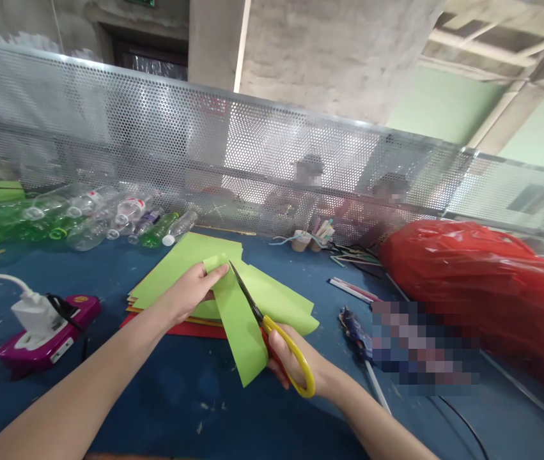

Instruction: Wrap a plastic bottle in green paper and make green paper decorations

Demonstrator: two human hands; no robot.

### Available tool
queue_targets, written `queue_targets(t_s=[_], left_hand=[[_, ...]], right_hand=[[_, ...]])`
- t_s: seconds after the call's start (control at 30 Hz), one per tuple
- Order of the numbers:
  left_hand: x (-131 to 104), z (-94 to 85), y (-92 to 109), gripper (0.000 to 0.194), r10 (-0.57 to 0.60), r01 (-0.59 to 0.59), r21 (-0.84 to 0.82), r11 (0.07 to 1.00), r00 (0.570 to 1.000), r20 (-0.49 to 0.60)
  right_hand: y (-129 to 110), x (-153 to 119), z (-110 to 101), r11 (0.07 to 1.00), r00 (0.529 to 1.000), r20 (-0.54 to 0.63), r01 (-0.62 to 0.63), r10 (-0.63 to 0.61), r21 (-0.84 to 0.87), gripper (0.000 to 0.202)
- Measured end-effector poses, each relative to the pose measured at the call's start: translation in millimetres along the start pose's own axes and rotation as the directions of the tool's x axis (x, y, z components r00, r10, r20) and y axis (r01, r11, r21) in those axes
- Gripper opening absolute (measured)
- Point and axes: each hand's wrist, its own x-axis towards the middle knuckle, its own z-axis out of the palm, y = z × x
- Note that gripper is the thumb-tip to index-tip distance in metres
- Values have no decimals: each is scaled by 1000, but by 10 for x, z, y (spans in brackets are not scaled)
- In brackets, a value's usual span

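Note:
My left hand (194, 289) pinches the far end of a light green paper strip (240, 326) between thumb and fingers. In my right hand (288, 358) is a pair of scissors (295, 358) with yellow handles and dark blades. The blades point away from me along the strip's right edge, and their tips lie close to my left thumb. The strip's near end hangs down over the blue table. Beneath my hands lies a stack of coloured paper (176, 265), light green on top, with yellow and red sheets showing at its edge.
Several plastic bottles (94, 217) lie at the back left. A purple power strip (54, 338) with a white plug sits at left. Paper cups (302, 239) with sticks stand by the perforated metal screen (156, 128). A red plastic bag (473, 287) fills the right side.

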Motion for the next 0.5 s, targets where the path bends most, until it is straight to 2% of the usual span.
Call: queue_targets(t_s=[0.23, 0.5], left_hand=[[2, 10, -4, 31, -2, 2, 3, 1000, 1000, 4], [-2, -15, -9, 36, 72, -72, 22, 997, 997, 15]], right_hand=[[9, -6, -3, 1000, 1000, -8, 6, -6, -8, 57], [44, -2, -19, 1000, 999, -32, 5, -6, -15, 61]])
